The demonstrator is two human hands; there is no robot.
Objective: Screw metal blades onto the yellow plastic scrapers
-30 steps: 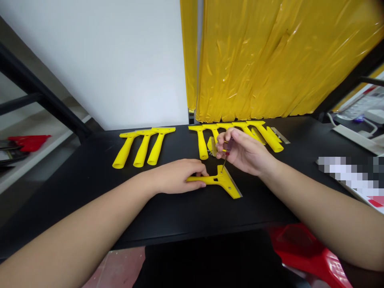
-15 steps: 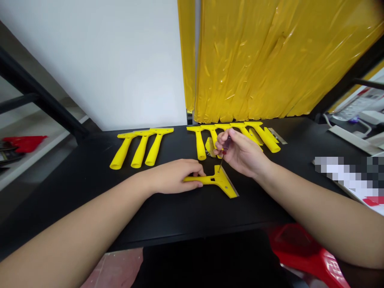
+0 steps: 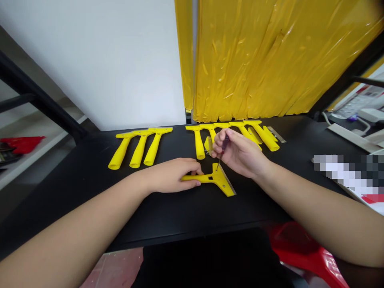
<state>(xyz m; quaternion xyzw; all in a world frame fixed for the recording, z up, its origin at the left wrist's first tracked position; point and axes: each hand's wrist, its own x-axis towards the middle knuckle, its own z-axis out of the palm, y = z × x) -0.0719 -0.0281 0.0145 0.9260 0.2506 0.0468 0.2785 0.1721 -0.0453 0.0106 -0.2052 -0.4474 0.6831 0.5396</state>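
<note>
My left hand (image 3: 175, 176) is closed round the handle of a yellow scraper (image 3: 222, 182), which lies flat on the black table with its metal blade edge facing right. Two screws show in the scraper's head. Between the fingers and thumb of my right hand (image 3: 240, 154) is a screwdriver (image 3: 223, 147) with a dark reddish grip. Its thin shaft slants down to the upper screw of the scraper head. Behind my right hand, part of the row of yellow scraper handles is hidden.
Three yellow scrapers (image 3: 139, 150) lie at the back left of the black table (image 3: 168, 218). Several yellow handles (image 3: 199, 144) lie at the back right, with loose blades (image 3: 276, 135) beside them. Yellow plastic sheeting (image 3: 240, 60) and a white panel (image 3: 120, 64) stand behind. A red stool (image 3: 303, 248) is below.
Fingers of my right hand have shifted slightly round the screwdriver grip. The tool still meets the upper screw, and my left hand keeps its hold. The whole view has shifted slightly.
</note>
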